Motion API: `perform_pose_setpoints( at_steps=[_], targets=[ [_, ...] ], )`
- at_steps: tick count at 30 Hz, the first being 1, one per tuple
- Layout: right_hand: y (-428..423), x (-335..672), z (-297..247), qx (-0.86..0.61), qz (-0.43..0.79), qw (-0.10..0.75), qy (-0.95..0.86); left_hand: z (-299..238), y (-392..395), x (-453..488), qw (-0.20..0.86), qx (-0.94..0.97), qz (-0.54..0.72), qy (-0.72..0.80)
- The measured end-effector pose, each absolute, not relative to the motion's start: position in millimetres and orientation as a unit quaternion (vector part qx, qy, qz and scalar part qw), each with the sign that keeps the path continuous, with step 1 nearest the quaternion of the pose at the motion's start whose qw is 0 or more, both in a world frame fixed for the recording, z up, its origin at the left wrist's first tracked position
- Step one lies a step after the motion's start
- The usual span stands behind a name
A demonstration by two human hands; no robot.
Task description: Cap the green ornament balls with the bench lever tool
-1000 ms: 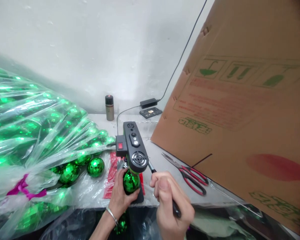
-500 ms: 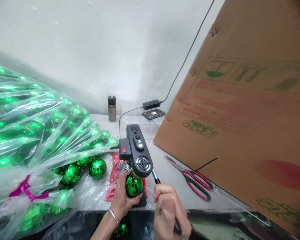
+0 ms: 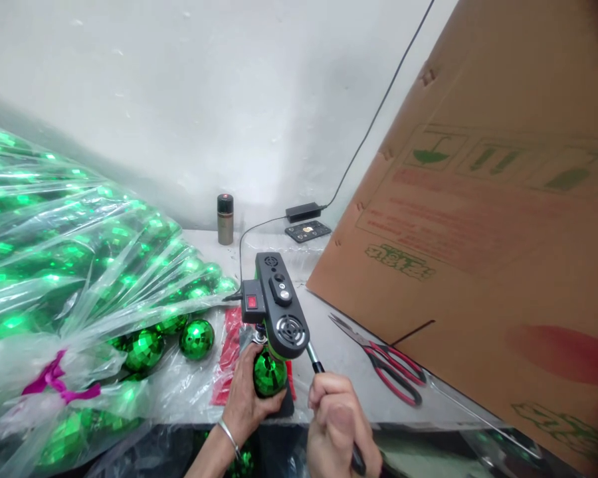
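Observation:
My left hand [image 3: 244, 398] is wrapped round a shiny green faceted ball [image 3: 269, 374] and holds it under the head of a small black bench machine [image 3: 279, 305] with a red switch. My right hand [image 3: 336, 428] is closed round the black grip of the machine's lever [image 3: 315, 362], which slants down toward me. A silver bangle sits on my left wrist. Red packets [image 3: 232, 342] lie under the machine's base.
A big clear plastic bag of several green balls [image 3: 70, 265], tied with a magenta ribbon, fills the left. Red-handled scissors [image 3: 386, 365] lie right of the machine. A large cardboard box [image 3: 478, 219] leans at right. A small can [image 3: 224, 219], power adapter and black remote stand by the wall.
My right hand has drawn the lever grip lower and nearer to me. The left hand keeps its hold on the green ball under the machine. The view has shifted slightly.

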State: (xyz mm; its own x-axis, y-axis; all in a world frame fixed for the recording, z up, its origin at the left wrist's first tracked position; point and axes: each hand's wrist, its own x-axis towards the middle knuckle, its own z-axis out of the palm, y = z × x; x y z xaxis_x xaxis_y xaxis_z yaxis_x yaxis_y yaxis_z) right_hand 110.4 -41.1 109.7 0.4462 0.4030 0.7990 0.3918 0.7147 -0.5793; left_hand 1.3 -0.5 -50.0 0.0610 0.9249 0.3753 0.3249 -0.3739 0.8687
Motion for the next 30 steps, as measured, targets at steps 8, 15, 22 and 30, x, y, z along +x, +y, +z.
perform_pose_setpoints(
  at_steps=[8,15,22,30],
  targets=[
    [-41.4,110.0,107.3,-0.375,-0.003,0.770,-0.516,-52.3,0.6,1.9,0.288,0.672,0.487,0.478],
    [-41.7,110.6,107.6,-0.370,0.004,0.766,-0.526,-49.9,0.1,2.5,0.285,0.674,0.490,0.473],
    [-40.1,110.9,106.0,-0.369,0.003,0.761,-0.533,-48.9,0.6,3.4,0.267,0.674,0.494,0.481],
    [-38.6,106.6,111.4,-0.374,-0.002,0.777,-0.507,-51.4,0.4,7.6,0.273,0.666,0.500,0.482]
  ],
)
